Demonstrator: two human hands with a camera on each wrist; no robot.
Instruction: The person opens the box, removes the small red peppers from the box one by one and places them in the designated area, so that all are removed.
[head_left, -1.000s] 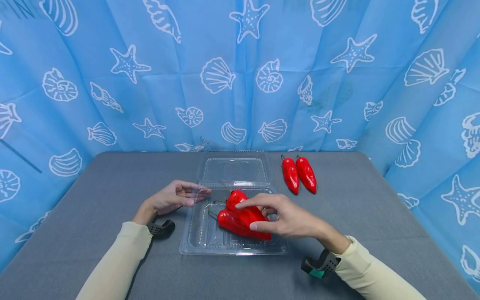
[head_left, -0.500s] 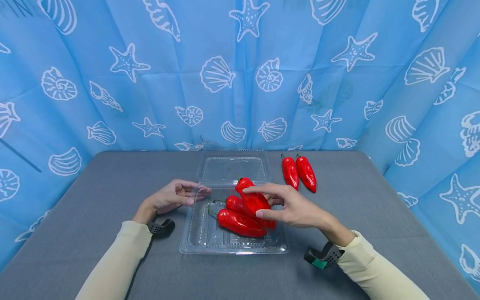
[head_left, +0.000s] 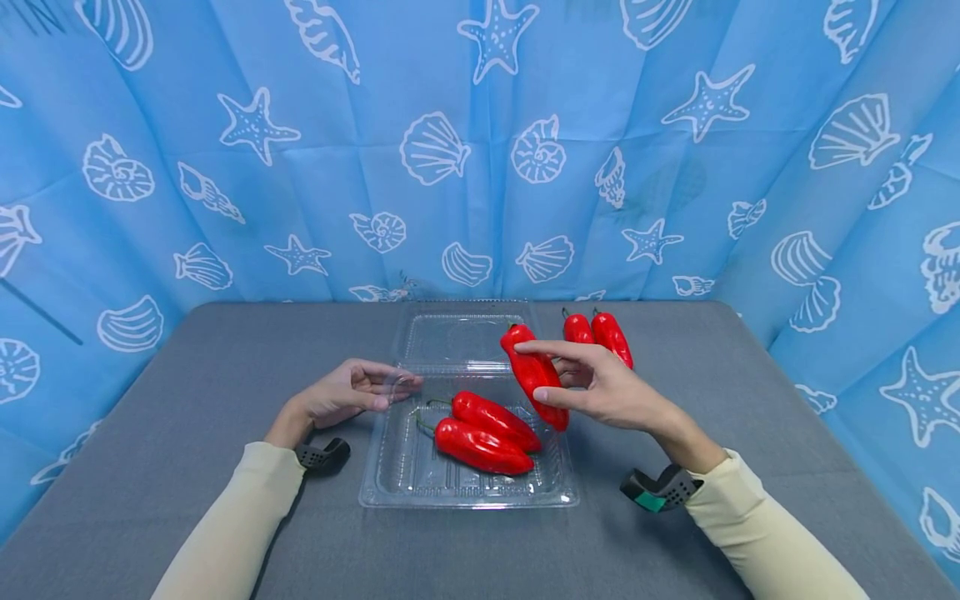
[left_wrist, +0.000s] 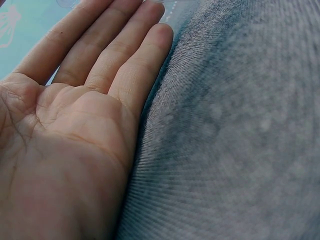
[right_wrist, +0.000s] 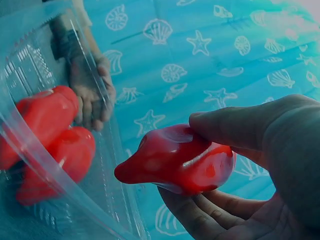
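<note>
Between thumb and fingers, my right hand (head_left: 618, 392) grips a red pepper (head_left: 528, 371), raised over the right side of a clear plastic container (head_left: 468, 503). The right wrist view shows that pepper (right_wrist: 175, 162) pinched around its middle, its pointed tip toward the camera's left. Two more red peppers, an upper one (head_left: 498, 419) and a lower one (head_left: 482, 447), lie side by side inside the container's base, green stems to the left. My left hand (head_left: 348, 396) rests at the container's left edge with its fingers extended; its palm (left_wrist: 70, 145) holds nothing in the left wrist view.
The container's clear lid (head_left: 468, 337) lies folded back behind the base. Two other red peppers, one (head_left: 577, 327) beside another (head_left: 612, 337), lie on the grey tablecloth (head_left: 247, 358) at the back right. A blue curtain (head_left: 322, 192) with white shells hangs behind the table.
My right hand has lifted one pepper off the others in the container and moved it up and to the right, turning it more upright. The left hand has stayed in place.
</note>
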